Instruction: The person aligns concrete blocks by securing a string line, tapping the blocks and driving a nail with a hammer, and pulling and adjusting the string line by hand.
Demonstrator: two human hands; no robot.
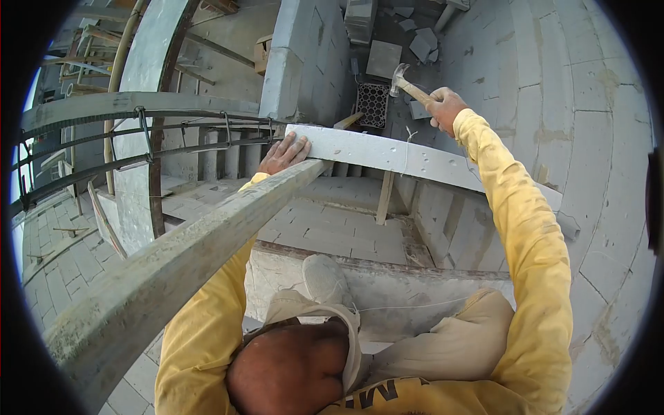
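A long white board (377,149) with small dents spans the gap in front of me, a thin string (408,138) tied round it. My left hand (283,153) grips its left end, fingers laid over the top edge; the thumb is hidden. To the right, above the board and apart from it, my right hand (447,109) is closed round the wooden handle of a claw hammer (408,84). The hammer's metal head points away to the left. A thick grey beam (200,242) runs from the lower left up to the board near my left hand.
A rebar cage (145,131) juts in from the left. Block walls (546,104) rise on the right. Below the board are stairs, a wooden prop (384,197) and a black crate (373,105). A concrete ledge (415,294) lies by my legs.
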